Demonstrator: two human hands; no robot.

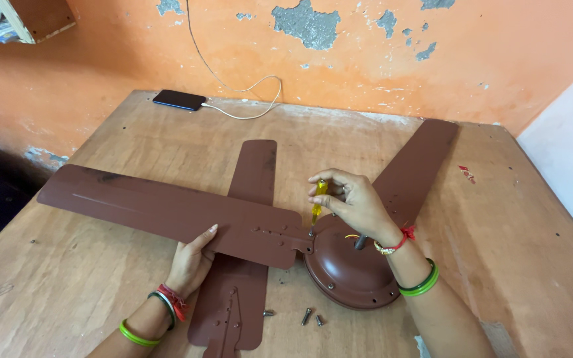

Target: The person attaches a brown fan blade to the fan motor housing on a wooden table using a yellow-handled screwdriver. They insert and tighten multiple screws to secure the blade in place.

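Forearms with green bangles reached in from the bottom edge over a large wooden tabletop (87,265) set against an orange wall (366,73). Three brown fan blades showed: one long blade (160,209) lay crosswise with its bracket end meeting the round motor housing (349,265), a second blade (240,265) lay loose beneath it, and a third blade (416,166) ran off behind the housing toward the wall.

As a judgement, the fixing of blades to the motor looked partly done: the crosswise blade was at its joint with a screw being worked, the under blade was unattached, and whether the far blade was fastened could not be told.

One left hand (190,265) cupped the near edge of the long blade, fingers curled under, steadying it. One right hand (353,202) was closed around one yellow-handled screwdriver (317,202), tip down at the bracket. One phone (178,99) with one white cable (247,99) lay by the wall. Three loose screws (308,317) lay near the housing.
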